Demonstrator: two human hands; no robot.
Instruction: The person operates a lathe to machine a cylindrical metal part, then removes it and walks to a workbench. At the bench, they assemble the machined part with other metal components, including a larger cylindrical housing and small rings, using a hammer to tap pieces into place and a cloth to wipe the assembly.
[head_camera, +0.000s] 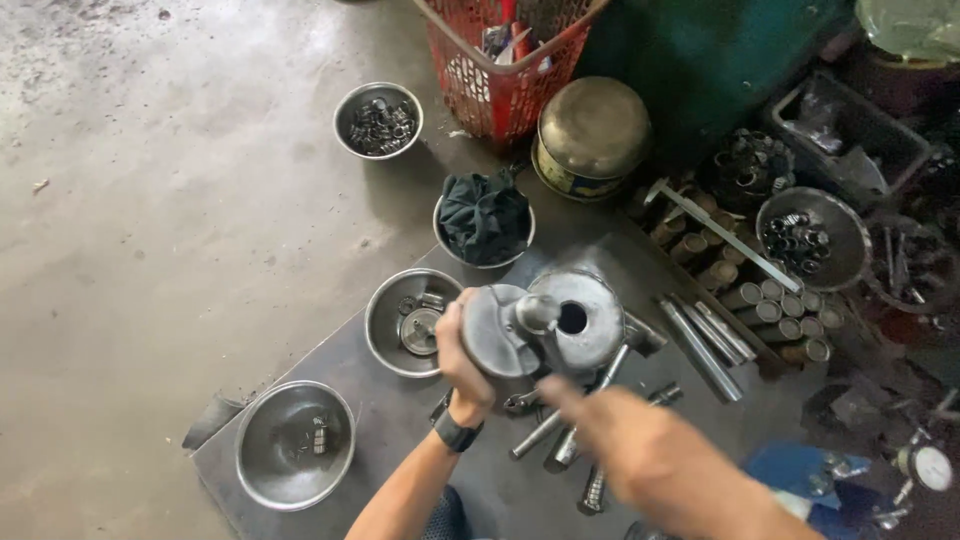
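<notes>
My left hand (462, 360) grips a grey metal pulley half (497, 335), a cone-shaped disc with a short shaft, held over the dark mat. Right behind it sits a second metal disc (585, 318) with a round centre hole; whether the two touch I cannot tell. My right hand (640, 455) is blurred, fingers stretched toward the disc, holding nothing that I can see. A black band sits on my left wrist.
Steel bowls (295, 445) (405, 320) (378, 120) hold small parts; another bowl (485, 222) holds a dark cloth. Bolts and rods (570, 440) lie on the mat (400, 440). A red basket (500, 70), a tin with a dome lid (592, 135) and rows of sockets (770, 300) stand behind.
</notes>
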